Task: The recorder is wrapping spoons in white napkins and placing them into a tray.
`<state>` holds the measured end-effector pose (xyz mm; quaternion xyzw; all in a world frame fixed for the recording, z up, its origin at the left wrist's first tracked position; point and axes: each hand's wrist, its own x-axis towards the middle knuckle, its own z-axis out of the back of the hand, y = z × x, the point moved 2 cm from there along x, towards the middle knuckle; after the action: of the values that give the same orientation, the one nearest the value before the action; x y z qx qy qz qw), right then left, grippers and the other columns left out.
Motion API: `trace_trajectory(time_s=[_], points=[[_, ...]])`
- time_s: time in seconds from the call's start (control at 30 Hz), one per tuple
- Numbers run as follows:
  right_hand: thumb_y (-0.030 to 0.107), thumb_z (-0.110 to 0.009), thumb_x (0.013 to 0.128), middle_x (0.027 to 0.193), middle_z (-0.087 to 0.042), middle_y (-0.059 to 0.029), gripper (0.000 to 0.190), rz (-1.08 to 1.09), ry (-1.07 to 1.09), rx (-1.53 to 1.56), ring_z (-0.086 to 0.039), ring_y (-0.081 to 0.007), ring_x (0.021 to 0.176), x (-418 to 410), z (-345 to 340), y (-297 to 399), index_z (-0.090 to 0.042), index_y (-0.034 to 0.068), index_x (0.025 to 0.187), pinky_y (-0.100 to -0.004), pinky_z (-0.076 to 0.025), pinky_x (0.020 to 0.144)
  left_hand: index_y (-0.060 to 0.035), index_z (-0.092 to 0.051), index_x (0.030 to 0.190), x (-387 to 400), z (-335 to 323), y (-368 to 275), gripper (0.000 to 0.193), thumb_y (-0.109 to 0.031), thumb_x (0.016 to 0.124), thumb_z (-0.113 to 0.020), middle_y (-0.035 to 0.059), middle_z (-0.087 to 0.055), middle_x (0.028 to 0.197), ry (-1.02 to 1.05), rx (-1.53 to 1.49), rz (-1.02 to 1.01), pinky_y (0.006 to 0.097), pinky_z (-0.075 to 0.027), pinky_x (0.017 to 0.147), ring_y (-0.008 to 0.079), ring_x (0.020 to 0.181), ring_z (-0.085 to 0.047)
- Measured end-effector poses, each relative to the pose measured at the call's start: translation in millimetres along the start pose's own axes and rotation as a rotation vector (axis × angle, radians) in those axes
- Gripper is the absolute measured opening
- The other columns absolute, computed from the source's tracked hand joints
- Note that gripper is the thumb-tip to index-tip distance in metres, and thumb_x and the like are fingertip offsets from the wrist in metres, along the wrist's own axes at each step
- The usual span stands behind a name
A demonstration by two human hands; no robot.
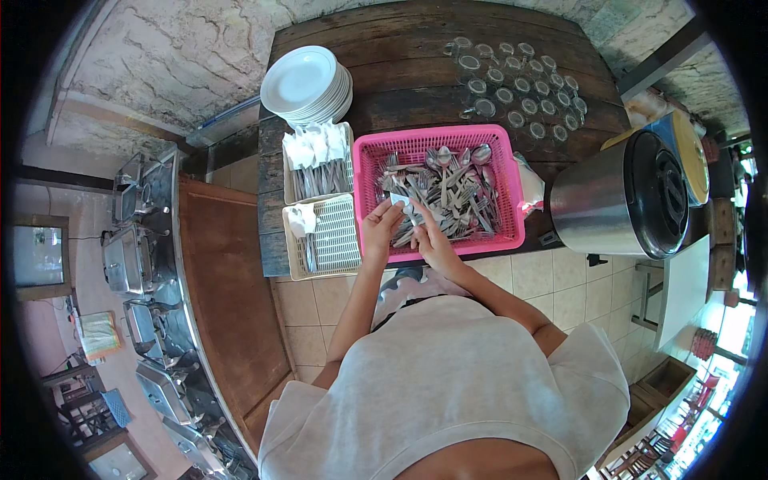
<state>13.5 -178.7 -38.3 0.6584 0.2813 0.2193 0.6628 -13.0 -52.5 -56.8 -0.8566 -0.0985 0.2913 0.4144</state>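
Observation:
Over the near left part of a pink plastic basket [517,192], my left hand [382,227] pinches a small white paper napkin [400,198]. My right hand [437,245] holds metal cutlery, with a spoon's bowl [409,209] showing by the napkin. Loose forks, spoons and knives [456,192] fill the basket. To its left, a cream plastic basket [288,180] holds many cutlery sets with white napkins [316,146] around their upper ends. A second cream basket [336,240], nearer me, has a few wrapped pieces [303,222] at its left side.
White plates [300,81] are stacked at the back left of the wooden table [396,72]. Glass mugs [522,87] stand upside down at the back right. A large steel container with a black lid [600,192] is at right. Chafing dishes [129,258] line a counter at left.

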Motion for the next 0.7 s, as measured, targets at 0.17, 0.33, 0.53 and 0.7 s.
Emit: trace_trajectory(time_s=[0.17, 0.33, 0.53, 0.7], points=[[0.007, -0.038, 0.087, 0.063, -0.045, -0.0138, 0.047, 0.156, -0.084, -0.384, -0.042, -0.0127, 0.046, -1.8, 3.6, -1.0, -0.028, 0.017, 0.131, -0.0276, -0.036, 0.047, -0.0002, -0.059, 0.094, -2.6, -6.8, 5.2, 0.018, -0.010, 0.079, -0.059, 0.0027, -0.061, 0.082, -0.112, 0.075, -0.046, 0.0165, -0.046, 0.063, 0.0055, 0.070, -0.056], [0.007, -0.044, 0.084, 0.060, -0.040, -0.0128, 0.044, -0.071, -0.016, -0.425, -0.037, -0.0116, 0.050, -3.1, 4.9, 7.4, -0.038, 0.015, 0.127, -0.0264, -0.035, 0.049, -0.0028, -0.052, 0.099, -1.1, 4.4, 19.7, 0.019, -0.011, 0.082, -0.052, 0.0038, -0.057, 0.089, -0.067, 0.029, 0.053, 0.0220, -0.046, 0.068, 0.0103, 0.076, -0.055], [0.010, -0.047, 0.086, 0.056, -0.040, 0.0010, 0.039, 0.039, 0.006, -0.180, -0.025, -0.0060, 0.046, -1.6, 9.6, -18.2, -0.042, 0.011, 0.124, -0.0225, -0.025, 0.040, -0.0064, -0.047, 0.100, 3.2, 12.6, 23.3, 0.031, -0.032, 0.085, -0.044, 0.0065, -0.055, 0.094, 0.115, -0.390, 0.258, 0.0304, -0.040, 0.081, 0.0174, 0.089, -0.051], [0.014, -0.046, 0.087, 0.058, -0.031, 0.0073, 0.040, -0.301, 0.104, 0.285, -0.022, -0.0018, 0.043, -3.5, 12.4, -4.6, -0.039, 0.012, 0.127, -0.0178, -0.017, 0.037, -0.0076, -0.049, 0.100, 4.7, 15.6, 26.6, 0.027, -0.029, 0.083, -0.046, 0.0047, -0.053, 0.091, 0.209, -0.505, 0.273, 0.0292, -0.039, 0.080, 0.0173, 0.084, -0.050]])
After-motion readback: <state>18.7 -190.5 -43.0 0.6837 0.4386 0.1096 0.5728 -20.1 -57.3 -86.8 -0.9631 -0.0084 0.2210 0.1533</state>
